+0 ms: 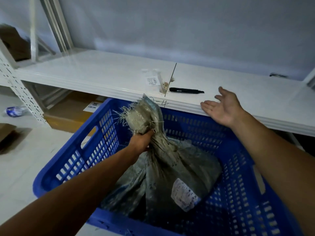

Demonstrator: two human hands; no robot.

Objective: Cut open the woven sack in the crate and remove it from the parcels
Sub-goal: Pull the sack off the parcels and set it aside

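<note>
A grey-green woven sack (170,169) fills the blue slotted crate (95,143); a white shipping label (185,193) is stuck on its side. My left hand (142,139) is shut on the sack's bunched neck, holding the frayed top (139,113) upright above the crate. My right hand (221,106) is open, palm up and holding nothing, at the front edge of the white shelf (102,72). A black cutter (186,90) lies on the shelf just left of and behind that hand. The parcels are hidden inside the sack.
A small clear packet with a label (153,79) lies on the shelf near the cutter. Under the shelf stands a cardboard box (71,113). On the floor at left are a crumpled bottle (14,111) and cardboard (6,135). Shelf uprights (22,92) stand at left.
</note>
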